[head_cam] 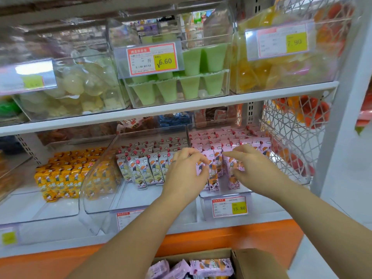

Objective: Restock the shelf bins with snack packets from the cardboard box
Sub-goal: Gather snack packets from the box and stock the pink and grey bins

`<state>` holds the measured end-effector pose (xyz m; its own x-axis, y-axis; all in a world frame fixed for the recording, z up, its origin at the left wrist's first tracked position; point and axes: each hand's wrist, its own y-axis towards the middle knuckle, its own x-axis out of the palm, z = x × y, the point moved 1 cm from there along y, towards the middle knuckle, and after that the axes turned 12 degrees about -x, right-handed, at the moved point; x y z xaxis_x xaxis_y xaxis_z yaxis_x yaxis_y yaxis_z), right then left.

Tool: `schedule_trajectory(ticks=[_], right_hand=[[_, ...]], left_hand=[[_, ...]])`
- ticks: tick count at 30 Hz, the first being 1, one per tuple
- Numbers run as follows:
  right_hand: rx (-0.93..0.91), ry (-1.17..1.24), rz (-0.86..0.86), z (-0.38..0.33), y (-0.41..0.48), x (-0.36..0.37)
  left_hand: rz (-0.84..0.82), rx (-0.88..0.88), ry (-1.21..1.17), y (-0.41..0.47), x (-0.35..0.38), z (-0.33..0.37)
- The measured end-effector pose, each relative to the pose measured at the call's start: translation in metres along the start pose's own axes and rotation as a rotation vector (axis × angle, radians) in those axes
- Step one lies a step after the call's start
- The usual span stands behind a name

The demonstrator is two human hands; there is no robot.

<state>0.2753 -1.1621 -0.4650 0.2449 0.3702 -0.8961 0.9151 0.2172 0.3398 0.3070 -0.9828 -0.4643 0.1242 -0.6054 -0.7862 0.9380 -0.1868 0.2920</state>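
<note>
Both hands reach into the clear plastic bin (206, 206) on the right side of the low white shelf (277, 206). This bin is packed with rows of small pink snack packets (217, 156). They stand up on end, and each has a cartoon child on it.

The left hand (186, 172) has its fingers curled. It pinches the top of a pink packet in the front row between thumb and fingertips. The right hand (249, 166) is just beside it, a little to the right, and pinches another front-row packet the same way. The two hands are near each other but do not touch.

A red and yellow price tag (229, 207) sits on the front of the bin, below the hands.

The brown cardboard box (255, 264) is at the bottom, under the arms and well apart from the hands, with its flap open. More loose pink packets (209, 266) lie flat inside it.

The next bin to the left holds pale white packets (138, 168), and the one after that holds yellow packets (60, 176).
</note>
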Motion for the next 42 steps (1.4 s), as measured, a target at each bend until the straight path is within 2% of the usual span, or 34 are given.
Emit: schedule_trajectory(ticks=[5,9,12,18,20,22,25,29,33,38,42], right_hand=[[-0.132,0.075,0.185,-0.050,-0.052,-0.003],[-0.058,0.185,0.142,-0.068,-0.110,0.026],[0.021,0.246,-0.026,-0.076,-0.142,0.063],[-0.008,0.132,-0.606,-0.092,-0.170,0.138],[0.005,0.150,-0.755,-0.094,-0.174,0.157],[-0.001,0.099,-0.835,-0.094,-0.176,0.171],[-0.040,-0.025,-0.858,-0.091,-0.177,0.184],[-0.064,-0.002,-0.910,-0.095,-0.177,0.193],[-0.051,0.086,-0.777,-0.098,-0.170,0.188],[0.262,0.613,-0.623,-0.094,-0.156,0.169],[0.397,0.938,-0.572,-0.094,-0.150,0.152]], left_hand=[[0.054,0.072,-0.130,-0.040,-0.009,-0.001],[-0.025,0.016,-0.270,-0.091,-0.015,-0.023],[-0.166,-0.127,-0.290,-0.131,-0.001,-0.058],[-0.466,-0.340,-0.144,-0.196,0.038,-0.137],[-0.573,-0.396,-0.057,-0.205,0.048,-0.160],[-0.657,-0.425,0.068,-0.210,0.056,-0.181],[-0.745,-0.455,0.154,-0.218,0.060,-0.198],[-0.823,-0.439,0.151,-0.219,0.057,-0.206],[-0.927,-0.424,0.193,-0.215,0.053,-0.211],[-0.895,-0.408,0.173,-0.218,0.052,-0.206],[-0.919,-0.483,0.023,-0.222,0.053,-0.204]])
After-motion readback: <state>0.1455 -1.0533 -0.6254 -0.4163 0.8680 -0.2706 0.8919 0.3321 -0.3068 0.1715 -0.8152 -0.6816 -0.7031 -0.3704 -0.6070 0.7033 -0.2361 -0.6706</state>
